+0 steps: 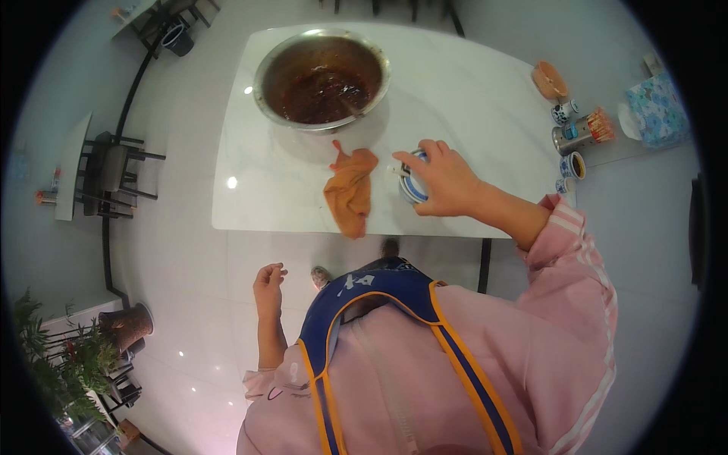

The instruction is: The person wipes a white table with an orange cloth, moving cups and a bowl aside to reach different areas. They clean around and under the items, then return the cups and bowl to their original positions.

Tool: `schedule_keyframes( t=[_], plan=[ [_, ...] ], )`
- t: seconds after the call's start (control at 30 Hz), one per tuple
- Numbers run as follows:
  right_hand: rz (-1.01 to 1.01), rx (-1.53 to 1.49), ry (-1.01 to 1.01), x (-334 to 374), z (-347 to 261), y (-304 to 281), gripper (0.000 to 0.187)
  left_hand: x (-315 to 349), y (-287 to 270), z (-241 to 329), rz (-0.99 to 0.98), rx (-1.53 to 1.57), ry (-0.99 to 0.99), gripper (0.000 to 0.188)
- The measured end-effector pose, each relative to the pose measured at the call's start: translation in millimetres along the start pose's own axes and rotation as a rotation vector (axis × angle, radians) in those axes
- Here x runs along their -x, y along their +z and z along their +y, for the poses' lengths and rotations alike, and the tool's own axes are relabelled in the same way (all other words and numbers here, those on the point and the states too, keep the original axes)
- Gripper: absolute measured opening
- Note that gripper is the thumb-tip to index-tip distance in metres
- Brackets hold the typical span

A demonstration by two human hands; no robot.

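Head view: a white, marbled table (470, 98) stands before the person, its near edge just beyond the blue apron (379, 284) with orange trim, worn over a pink jacket (485, 334). Near the middle of the table's near edge, the right hand (446, 182) is grasping a blue-and-white round vessel (414, 182), thumb and fingers spread over its rim; whether it is lifted off the surface I cannot tell. A pale stub juts from the vessel's left side. The left hand (269, 290) hangs off the table, beyond the near edge toward the near left corner, its fingers loosely bent and released.

To the left of the vessel lies a crumpled orange cloth (351, 189), its lower end reaching the near edge. A wide steel bowl (265, 98) sits by the far left corner, with dark red-brown sauce (318, 95) inside and a utensil leaning in it. Along the right edge, from far to near, are an orange basket (549, 80), a patterned jar (563, 112), a metal holder (574, 135) full of sticks, a blue-and-white cup (572, 165) with dark contents and a smaller pale cup (564, 185).
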State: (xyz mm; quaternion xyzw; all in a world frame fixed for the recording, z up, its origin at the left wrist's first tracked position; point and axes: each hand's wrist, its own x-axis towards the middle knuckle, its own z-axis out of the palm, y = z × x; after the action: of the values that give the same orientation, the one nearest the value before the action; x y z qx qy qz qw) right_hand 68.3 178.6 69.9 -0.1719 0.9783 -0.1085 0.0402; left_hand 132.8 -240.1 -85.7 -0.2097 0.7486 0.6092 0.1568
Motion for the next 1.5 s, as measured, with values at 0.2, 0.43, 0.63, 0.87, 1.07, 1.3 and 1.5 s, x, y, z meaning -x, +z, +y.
schedule_keyframes(
  t=[0.2, 0.43, 0.63, 0.87, 1.07, 1.3, 1.5],
  plan=[
    [0.081, -0.010, 0.128, -27, -21, 50, 0.080, -8, -74, -7, 0.018, -0.005, 0.030, 0.019],
    [0.095, 0.062, 0.288, -24, -9, 99, 0.083, -13, -116, -19, 0.038, -0.006, -0.005, 0.018],
    [0.081, 0.087, 0.326, -15, 9, 116, 0.085, -17, -112, -27, 0.020, 0.011, -0.011, 0.017],
    [0.001, -0.017, 0.340, -15, 20, 122, 0.088, -17, -84, -27, 0.001, -0.006, -0.040, 0.018],
    [0.087, 0.011, 0.288, -15, 31, 129, 0.085, -18, -68, -25, -0.027, -0.046, -0.056, 0.019],
    [0.302, 0.093, 0.240, -8, 30, 120, 0.080, -28, -58, -24, -0.080, -0.086, -0.067, 0.022],
    [0.189, -0.267, 0.429, 12, 35, 84, 0.032, -34, -56, -25, -0.113, -0.125, -0.056, 0.024]
  ],
)
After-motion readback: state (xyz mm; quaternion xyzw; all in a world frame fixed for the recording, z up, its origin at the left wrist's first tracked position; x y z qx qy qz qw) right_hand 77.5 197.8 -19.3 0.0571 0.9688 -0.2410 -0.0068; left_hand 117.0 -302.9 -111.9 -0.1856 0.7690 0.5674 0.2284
